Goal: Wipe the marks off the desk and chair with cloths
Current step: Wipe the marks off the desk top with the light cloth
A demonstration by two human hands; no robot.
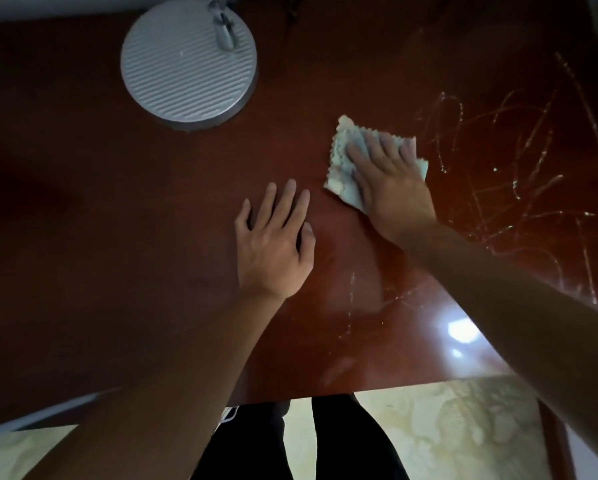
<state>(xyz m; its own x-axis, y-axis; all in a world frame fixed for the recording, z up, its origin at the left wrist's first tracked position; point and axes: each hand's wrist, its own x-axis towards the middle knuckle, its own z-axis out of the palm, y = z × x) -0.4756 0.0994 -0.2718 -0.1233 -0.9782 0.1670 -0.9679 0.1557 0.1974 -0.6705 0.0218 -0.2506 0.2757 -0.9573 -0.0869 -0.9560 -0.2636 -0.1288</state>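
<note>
Your right hand (391, 174) presses flat on a pale cloth (342, 168) on the dark red desk (152, 220). Your left hand (273, 244) rests open and empty beside it. The scribbled marks (533, 174) lie just right of the cloth, nearest your right hand.

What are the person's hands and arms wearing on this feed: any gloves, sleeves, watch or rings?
Nothing that shows. The left hand and right hand are bare, with no gloves and no rings visible on the fingers. Both forearms are uncovered along their whole visible length, with no sleeve cuff, watch or wristband in view. The dim light could hide small details.
</note>
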